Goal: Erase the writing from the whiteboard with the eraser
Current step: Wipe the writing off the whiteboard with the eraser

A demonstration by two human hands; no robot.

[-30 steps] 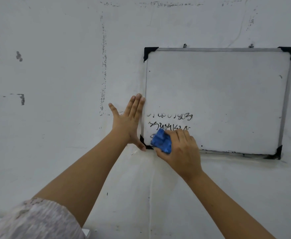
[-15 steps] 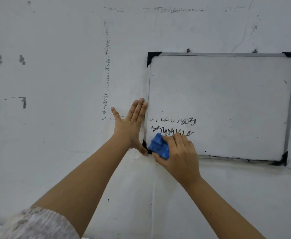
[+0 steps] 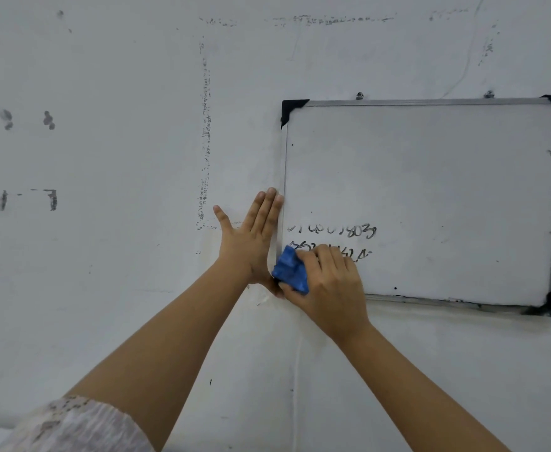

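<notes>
Wall: pale, scuffed, dark smudges at left, a dotted vertical trace left of the board.

Whiteboard: hung on that wall, metal frame, black corner caps. Mostly blank; 2 lines of writing low at the left, the lower line partly hidden.

Left hand: flat on the wall, fingers straight and together, fingertips just beside the board's left frame edge. Looks like bracing.

Right hand: fingers curled round the eraser, pressing it at the board's lower left corner.

Eraser: blue, over the start of the lower line.

Step, as judged: mid-wipe, lower line. Next calls for firm strokes rightward, then up across line 1.
</notes>
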